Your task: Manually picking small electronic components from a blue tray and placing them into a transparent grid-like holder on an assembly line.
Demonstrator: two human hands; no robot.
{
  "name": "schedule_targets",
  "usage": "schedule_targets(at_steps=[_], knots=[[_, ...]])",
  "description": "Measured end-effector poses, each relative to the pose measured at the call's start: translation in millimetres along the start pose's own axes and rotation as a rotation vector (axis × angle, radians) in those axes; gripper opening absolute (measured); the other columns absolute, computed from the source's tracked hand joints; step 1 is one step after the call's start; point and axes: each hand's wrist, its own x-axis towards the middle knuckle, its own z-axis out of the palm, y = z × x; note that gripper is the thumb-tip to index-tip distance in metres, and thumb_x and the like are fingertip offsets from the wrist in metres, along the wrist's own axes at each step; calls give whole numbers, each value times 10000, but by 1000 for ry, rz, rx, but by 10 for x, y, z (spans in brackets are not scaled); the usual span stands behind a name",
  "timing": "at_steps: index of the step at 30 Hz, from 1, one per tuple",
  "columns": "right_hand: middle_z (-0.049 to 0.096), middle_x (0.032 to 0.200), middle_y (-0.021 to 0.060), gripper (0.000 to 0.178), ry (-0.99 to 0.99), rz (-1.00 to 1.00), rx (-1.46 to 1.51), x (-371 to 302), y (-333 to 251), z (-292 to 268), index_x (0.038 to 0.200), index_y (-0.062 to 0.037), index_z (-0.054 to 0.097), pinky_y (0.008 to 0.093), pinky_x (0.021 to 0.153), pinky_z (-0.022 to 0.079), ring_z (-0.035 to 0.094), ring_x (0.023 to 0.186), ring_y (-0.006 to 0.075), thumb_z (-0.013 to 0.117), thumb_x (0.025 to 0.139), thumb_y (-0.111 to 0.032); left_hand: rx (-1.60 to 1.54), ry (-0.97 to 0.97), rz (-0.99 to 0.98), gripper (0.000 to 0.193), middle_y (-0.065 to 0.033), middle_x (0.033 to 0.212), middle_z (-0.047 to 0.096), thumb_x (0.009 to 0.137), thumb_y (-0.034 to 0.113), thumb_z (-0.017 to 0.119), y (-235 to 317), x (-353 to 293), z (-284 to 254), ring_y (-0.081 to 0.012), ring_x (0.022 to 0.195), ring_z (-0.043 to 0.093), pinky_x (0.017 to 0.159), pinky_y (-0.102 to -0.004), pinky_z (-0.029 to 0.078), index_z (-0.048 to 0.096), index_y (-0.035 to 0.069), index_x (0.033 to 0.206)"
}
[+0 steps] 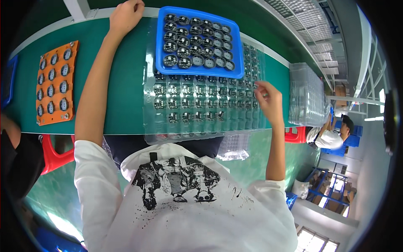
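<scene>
A long green tabletop (130, 92) is carrying a clear plastic pocketed tray (148, 107), a blue rectangular plastic tray (197, 73) overlapping its far part and, well to the left, an orange rectangular board (57, 81). The left hand (126, 17) is holding its fingers curled by the table's far edge, and the right hand (270, 98) is hovering, fingers bent together, at the clear tray's right side; whether either is gripping anything, I cannot tell. Small round black-and-grey parts (183, 41) are sitting in rows inside the blue tray.

You have even light on the surface (130, 92), glints on the clear tray (247, 119), overexposed windows (317, 240) lower right, edges bowed, rim black.
</scene>
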Motion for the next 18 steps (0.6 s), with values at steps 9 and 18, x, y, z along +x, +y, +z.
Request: schedule_targets(at_steps=[9,18], knots=[[605,861,94,210,-9,-111,-335,128,-105,174,992,-61,685,375,631,495,609,680,254,710,783,-68,-15,-12,30,211,-90,798,670,918,245,548,-46,21,-28,-256,733,650,678,-355,497,673,94,994],[611,853,103,77,54,-325,-356,128,-26,171,874,-39,689,391,628,498,626,719,297,696,798,-51,-18,14,58,222,-88,788,661,920,249,544,-40,21,-13,-249,730,643,688,-344,497,673,88,1001]])
